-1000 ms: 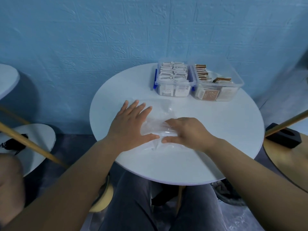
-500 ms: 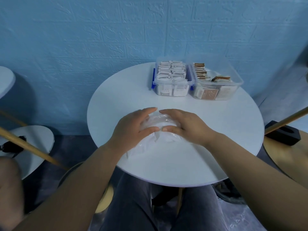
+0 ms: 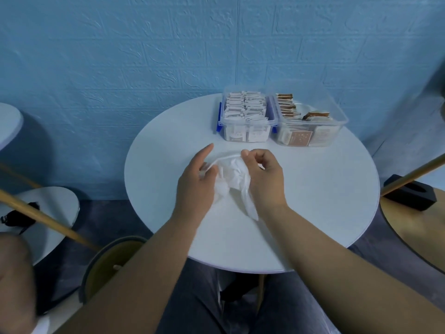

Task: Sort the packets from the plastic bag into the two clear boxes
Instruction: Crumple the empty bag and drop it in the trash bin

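A crumpled clear plastic bag (image 3: 232, 179) lies bunched at the middle of the round white table (image 3: 325, 189), between both hands. My left hand (image 3: 196, 183) grips its left side, forefinger stretched out. My right hand (image 3: 263, 178) holds the right side with curled fingers, pinching the bag's upper edge. No packets show inside the bag. At the table's far edge stand two clear boxes: the left box (image 3: 246, 116) is packed with white packets, the right box (image 3: 310, 119) holds brown packets along its left side and front.
A blue textured wall rises right behind the boxes. Another round white table (image 3: 41, 213) with a wooden rod (image 3: 43, 218) across it sits at the left. A black block (image 3: 409, 195) and a wooden seat are at the right. My legs are under the table.
The bag, spread flat under both palms a second ago, has been gathered into a crumpled bunch. Both hands have lifted and curled round it.
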{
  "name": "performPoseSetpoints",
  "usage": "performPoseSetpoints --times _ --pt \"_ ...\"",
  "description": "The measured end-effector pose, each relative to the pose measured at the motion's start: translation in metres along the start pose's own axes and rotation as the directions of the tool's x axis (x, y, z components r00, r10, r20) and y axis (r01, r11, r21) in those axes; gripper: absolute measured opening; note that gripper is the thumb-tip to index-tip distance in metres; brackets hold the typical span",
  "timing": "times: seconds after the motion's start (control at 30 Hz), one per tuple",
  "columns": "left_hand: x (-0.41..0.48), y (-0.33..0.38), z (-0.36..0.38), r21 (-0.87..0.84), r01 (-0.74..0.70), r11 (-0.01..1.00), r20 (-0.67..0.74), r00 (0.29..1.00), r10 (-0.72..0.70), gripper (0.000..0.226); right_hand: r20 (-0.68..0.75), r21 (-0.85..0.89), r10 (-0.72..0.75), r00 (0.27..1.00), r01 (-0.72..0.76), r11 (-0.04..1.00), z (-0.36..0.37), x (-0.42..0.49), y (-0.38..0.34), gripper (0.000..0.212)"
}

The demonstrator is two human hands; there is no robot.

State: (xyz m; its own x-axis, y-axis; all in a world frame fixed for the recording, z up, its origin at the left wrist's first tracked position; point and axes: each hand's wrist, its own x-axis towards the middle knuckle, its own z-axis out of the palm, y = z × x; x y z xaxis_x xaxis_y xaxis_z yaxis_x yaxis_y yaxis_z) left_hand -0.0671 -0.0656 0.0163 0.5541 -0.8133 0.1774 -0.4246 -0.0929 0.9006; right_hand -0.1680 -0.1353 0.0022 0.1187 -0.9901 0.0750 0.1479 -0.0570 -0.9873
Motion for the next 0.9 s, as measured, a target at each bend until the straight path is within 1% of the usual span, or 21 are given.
performPoseSetpoints --times 0.07,0.1,0.13,0.2,0.23,0.27,0.33,0.37,0.4,0.43,0.47,0.53,0.57,0.6,0.63,0.67,0.7,0.77,0.83,0.87,0.9 --pt "-0.003 0.01 0.013 -0.208 0.133 0.969 -0.077 0.986 -0.151 0.039 -0.015 0.019 0.02 1.0 -0.019 1.0 0.004 -0.007 0.002 0.01" --pt "-0.004 0.015 0.018 -0.318 0.192 0.928 -0.086 0.969 -0.23 0.038 0.027 -0.026 -0.01 1.0 0.01 1.0 0.004 -0.013 0.001 0.008" --pt "-0.005 0.019 0.021 -0.416 0.242 0.877 -0.075 0.951 -0.298 0.035 0.109 -0.109 -0.055 0.993 0.067 0.992 0.003 -0.018 -0.001 0.016" --pt "-0.007 0.03 0.027 -0.602 0.326 0.729 0.006 0.915 -0.404 0.025 0.287 -0.227 -0.071 0.955 0.14 0.964 -0.002 -0.027 0.001 0.058" --pt "-0.01 0.037 0.029 -0.675 0.361 0.644 0.077 0.902 -0.426 0.023 0.323 -0.234 -0.038 0.946 0.118 0.965 -0.004 -0.031 0.0 0.077" --pt "-0.015 0.042 0.034 -0.73 0.379 0.569 0.142 0.898 -0.416 0.027 0.342 -0.183 -0.019 0.939 0.087 0.979 -0.007 -0.032 0.0 0.085" --pt "-0.024 0.046 0.044 -0.795 0.381 0.473 0.239 0.912 -0.333 0.037 0.331 -0.067 0.008 0.944 0.015 0.998 -0.012 -0.029 -0.002 0.08" --pt "-0.029 0.046 0.046 -0.795 0.393 0.462 0.28 0.914 -0.295 0.044 0.316 -0.053 0.021 0.949 -0.005 0.999 -0.017 -0.028 -0.003 0.079" --pt "-0.031 0.043 0.045 -0.772 0.407 0.488 0.319 0.913 -0.256 0.048 0.307 -0.062 0.028 0.951 -0.009 0.998 -0.022 -0.026 -0.003 0.075" --pt "-0.031 0.039 0.041 -0.724 0.417 0.55 0.354 0.908 -0.223 0.045 0.294 -0.066 0.022 0.956 -0.002 0.998 -0.028 -0.026 -0.004 0.067" --pt "-0.03 0.035 0.036 -0.638 0.397 0.659 0.357 0.912 -0.203 0.036 0.285 -0.063 0.005 0.958 0.013 0.998 -0.034 -0.026 -0.006 0.06" --pt "-0.026 0.028 0.027 -0.354 0.237 0.905 0.304 0.944 -0.128 0.027 0.301 -0.047 -0.004 0.954 0.019 0.999 -0.05 -0.026 -0.008 0.051" --pt "-0.024 0.023 0.023 -0.188 0.111 0.976 0.272 0.961 -0.056 0.033 0.322 -0.045 0.01 0.947 0.005 0.999 -0.057 -0.026 -0.009 0.049" --pt "-0.022 0.02 0.018 -0.065 -0.002 0.998 0.255 0.967 0.018 0.04 0.347 -0.045 0.027 0.937 -0.012 0.999 -0.063 -0.025 -0.011 0.047" --pt "-0.02 0.02 0.014 -0.008 -0.072 0.997 0.264 0.962 0.072 0.048 0.374 -0.057 0.058 0.926 -0.039 0.998 -0.069 -0.025 -0.014 0.047" --pt "-0.019 0.022 0.011 -0.015 -0.105 0.994 0.315 0.943 0.105 0.056 0.4 -0.073 0.099 0.911 -0.076 0.994 -0.074 -0.025 -0.017 0.047" --pt "-0.016 0.023 0.007 -0.068 -0.102 0.992 0.399 0.909 0.121 0.062 0.428 -0.077 0.131 0.894 -0.108 0.991 -0.078 -0.025 -0.018 0.045" --pt "-0.013 0.023 0.004 -0.182 -0.035 0.983 0.59 0.795 0.138 0.062 0.456 -0.034 0.151 0.877 -0.153 0.988 -0.084 -0.025 -0.019 0.039" --pt "-0.01 0.02 0.004 -0.229 -0.026 0.973 0.689 0.702 0.181 0.064 0.426 0.059 0.138 0.894 -0.179 0.982 -0.089 -0.029 -0.017 0.04" --pt "-0.009 0.02 0.005 -0.221 -0.055 0.974 0.696 0.691 0.197 0.064 0.398 0.075 0.133 0.908 -0.177 0.981 -0.092 -0.032 -0.016 0.044" --pt "-0.009 0.019 0.007 -0.2 -0.093 0.975 0.679 0.704 0.206 0.062 0.357 0.057 0.138 0.924 -0.169 0.984 -0.093 -0.036 -0.015 0.044"
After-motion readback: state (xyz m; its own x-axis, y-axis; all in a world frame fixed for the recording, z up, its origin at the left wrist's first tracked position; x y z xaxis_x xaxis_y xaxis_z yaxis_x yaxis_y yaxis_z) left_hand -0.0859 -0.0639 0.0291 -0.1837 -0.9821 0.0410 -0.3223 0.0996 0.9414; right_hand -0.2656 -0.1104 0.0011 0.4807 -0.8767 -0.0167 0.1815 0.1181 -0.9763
